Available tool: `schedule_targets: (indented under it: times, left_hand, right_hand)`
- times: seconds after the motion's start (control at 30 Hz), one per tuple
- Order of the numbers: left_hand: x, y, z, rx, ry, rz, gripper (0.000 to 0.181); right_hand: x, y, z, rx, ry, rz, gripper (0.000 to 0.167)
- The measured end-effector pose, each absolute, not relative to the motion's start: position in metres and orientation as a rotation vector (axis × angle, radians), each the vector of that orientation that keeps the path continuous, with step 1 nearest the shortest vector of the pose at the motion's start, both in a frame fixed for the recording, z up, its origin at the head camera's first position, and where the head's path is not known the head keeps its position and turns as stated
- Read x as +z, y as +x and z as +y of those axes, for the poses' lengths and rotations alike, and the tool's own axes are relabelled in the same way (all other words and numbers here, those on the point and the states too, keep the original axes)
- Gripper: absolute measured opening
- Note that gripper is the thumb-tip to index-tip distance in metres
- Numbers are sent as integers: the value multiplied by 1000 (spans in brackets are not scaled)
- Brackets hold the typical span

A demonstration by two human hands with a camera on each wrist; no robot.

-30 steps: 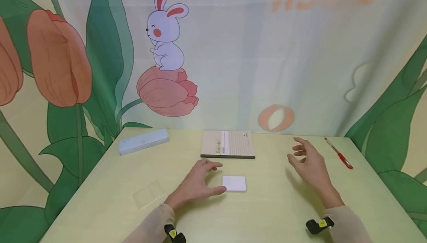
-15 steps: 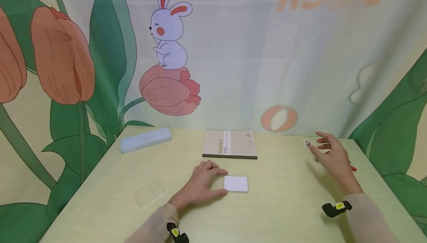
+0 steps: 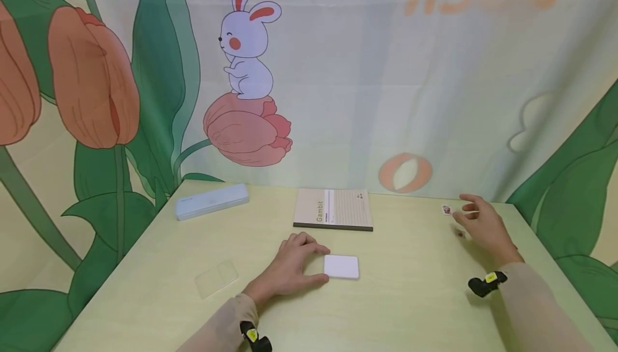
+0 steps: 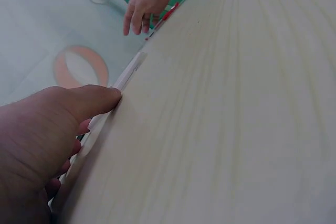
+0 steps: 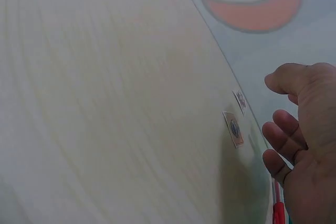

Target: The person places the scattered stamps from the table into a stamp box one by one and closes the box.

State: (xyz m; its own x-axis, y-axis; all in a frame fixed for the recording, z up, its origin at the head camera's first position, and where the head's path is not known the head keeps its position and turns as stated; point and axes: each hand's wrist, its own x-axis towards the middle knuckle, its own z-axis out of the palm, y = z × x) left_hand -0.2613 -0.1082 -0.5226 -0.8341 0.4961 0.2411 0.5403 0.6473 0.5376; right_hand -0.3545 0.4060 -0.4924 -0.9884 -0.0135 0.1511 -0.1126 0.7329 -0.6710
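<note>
Shifted since the earliest head frame: the right hand (image 3: 486, 229), now farther toward 3 o'clock, and the left forefinger, now drawn in to the edge of the white case (image 3: 341, 266). Head view, case as hub: the left hand (image 3: 288, 269), at 9 o'clock, grips the case's end between thumb and forefinger; the notebook (image 3: 313, 207) lies at 12 o'clock. At 2 o'clock, the far picture piece (image 3: 446, 210) and near picture piece (image 3: 459, 233) lie on the desk (image 3: 396, 309) beside the right hand.

Left wrist view: the thumb meets the case; the red pen (image 4: 169, 12) lies toward 1 o'clock.

Right wrist view: the right hand, half-open and holding nothing, has both pieces toward 9 to 10 o'clock. Presumably the step is steadying the case while reaching for a piece; the next move would call for lowered fingertips and a fine pinch.
</note>
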Motion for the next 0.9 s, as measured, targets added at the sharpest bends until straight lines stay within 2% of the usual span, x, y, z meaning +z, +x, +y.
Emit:
schedule_targets:
  times: [0.27, 0.5, 0.73, 0.9]
  left_hand:
    - [-524, -262, -108, -936, -881, -2792, 53]
    - [-523, -262, -107, -931, -878, -2796, 53]
    - [-523, -262, -107, -924, -879, -2800, 52]
    - [-522, -260, -108, -923, -874, -2803, 53]
  right_hand:
    - [-499, -368, 415, 1182, 131, -2931, 73]
    - [-506, -377, 415, 1061, 137, -2972, 81]
    - [-509, -381, 412, 729, 154, -3040, 68]
    - [-513, -381, 408, 696, 135, -3014, 58]
